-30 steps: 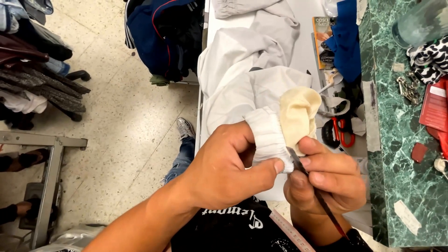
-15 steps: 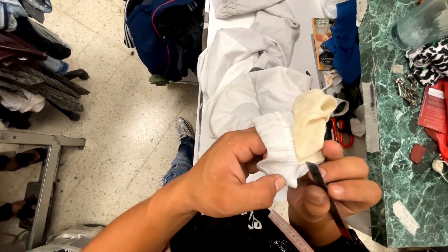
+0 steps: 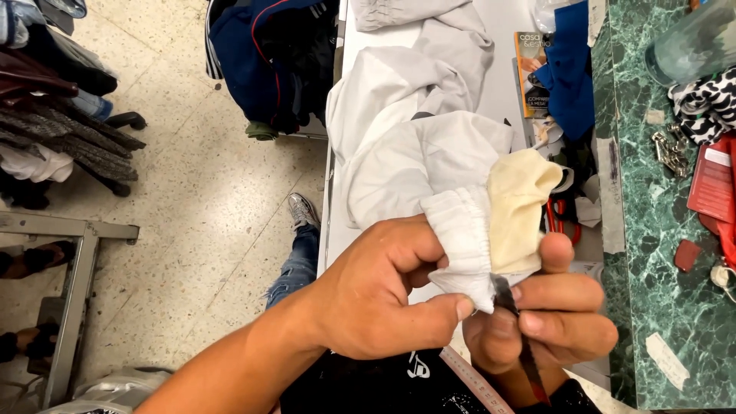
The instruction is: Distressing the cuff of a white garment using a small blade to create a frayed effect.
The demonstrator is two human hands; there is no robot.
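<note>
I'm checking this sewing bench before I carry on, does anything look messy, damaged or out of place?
Nothing looks damaged or spilled. The left hand pinches the white garment's gathered cuff while the right hand holds a dark slim tool at it. The only mess is the clutter around the red-handled scissors.

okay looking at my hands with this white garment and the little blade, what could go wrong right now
The dark blade tool in the right hand meets the gathered white cuff right beside the left hand thumb; a slip could nick it. The tip might also cut the fabric or the cream lining rather than just stitches.
</note>
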